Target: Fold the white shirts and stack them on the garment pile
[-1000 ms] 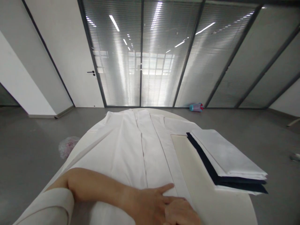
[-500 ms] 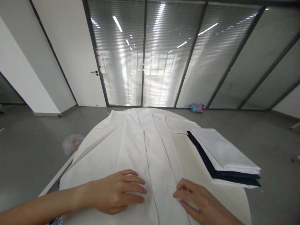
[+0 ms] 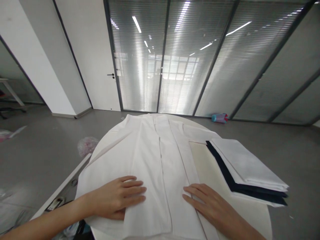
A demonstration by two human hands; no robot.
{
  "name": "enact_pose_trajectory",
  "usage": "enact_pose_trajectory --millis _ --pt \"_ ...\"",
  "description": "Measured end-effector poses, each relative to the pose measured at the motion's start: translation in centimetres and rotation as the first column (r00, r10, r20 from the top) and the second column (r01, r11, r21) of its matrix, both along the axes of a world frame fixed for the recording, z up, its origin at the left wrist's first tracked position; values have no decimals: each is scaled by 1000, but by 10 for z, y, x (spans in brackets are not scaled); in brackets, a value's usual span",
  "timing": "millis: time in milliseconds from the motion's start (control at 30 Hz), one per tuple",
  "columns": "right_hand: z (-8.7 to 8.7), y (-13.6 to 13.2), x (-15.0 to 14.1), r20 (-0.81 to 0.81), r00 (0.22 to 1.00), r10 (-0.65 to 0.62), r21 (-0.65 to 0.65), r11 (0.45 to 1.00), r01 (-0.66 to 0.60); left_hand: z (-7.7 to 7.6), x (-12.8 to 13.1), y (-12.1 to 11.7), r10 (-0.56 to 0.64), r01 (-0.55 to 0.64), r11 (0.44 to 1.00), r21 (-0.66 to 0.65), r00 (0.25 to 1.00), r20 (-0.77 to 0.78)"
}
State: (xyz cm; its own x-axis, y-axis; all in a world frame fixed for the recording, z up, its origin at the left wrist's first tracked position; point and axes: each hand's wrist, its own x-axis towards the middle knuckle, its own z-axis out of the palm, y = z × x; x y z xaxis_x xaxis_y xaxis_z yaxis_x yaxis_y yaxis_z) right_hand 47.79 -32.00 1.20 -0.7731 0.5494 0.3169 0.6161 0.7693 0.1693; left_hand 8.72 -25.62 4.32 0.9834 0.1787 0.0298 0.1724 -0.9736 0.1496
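Observation:
A white shirt-like garment [image 3: 150, 153] lies spread over the round table [image 3: 246, 216], its front opening running lengthwise down the middle. On its left panel rests my left hand [image 3: 122, 196], fingers stretched out, the thumb partly tucked under a fold of the cloth. Flat on the right panel, close to the garment's right edge, lies my right hand [image 3: 202, 200] with its fingers extended. Neither hand grips the fabric visibly. To the right is a stack of folded white and navy cloths [image 3: 247, 166].
A clear plastic bag [image 3: 87, 146] is on the floor at left, beside a white-edged surface [image 3: 60, 186] holding small items. A blue and red bundle [image 3: 220, 118] lies by the glass partition [image 3: 180, 66]. A white door [image 3: 100, 60] stands at the back left.
My left hand has shifted slightly left on the cloth. My right hand's fingers have gone from curled at the fabric to stretched flat. The view has turned a little left.

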Motion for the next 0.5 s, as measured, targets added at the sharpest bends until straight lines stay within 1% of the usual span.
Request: enact_pose_trajectory --millis 100,167,233,367,433,500 --pt "5 2 2 20 999 26 -32 999 -25 -4 7 -2 -73 72 994 83 997 13" --pt "5 2 4 3 999 35 -51 998 -35 -8 10 -5 -87 81 990 117 995 48" --pt "4 -1 5 -12 999 44 -54 998 -45 -12 9 -7 -79 70 990 120 994 74" --pt "-1 -9 7 -35 998 45 -62 997 -47 -14 4 -9 -82 81 996 32 996 37" --pt "-2 -13 6 -81 996 35 -99 994 -43 -11 2 -9 -88 90 995 -50 996 33" --pt "-3 -15 4 -158 987 17 -146 988 -40 -5 2 -7 -61 74 984 -160 994 89"
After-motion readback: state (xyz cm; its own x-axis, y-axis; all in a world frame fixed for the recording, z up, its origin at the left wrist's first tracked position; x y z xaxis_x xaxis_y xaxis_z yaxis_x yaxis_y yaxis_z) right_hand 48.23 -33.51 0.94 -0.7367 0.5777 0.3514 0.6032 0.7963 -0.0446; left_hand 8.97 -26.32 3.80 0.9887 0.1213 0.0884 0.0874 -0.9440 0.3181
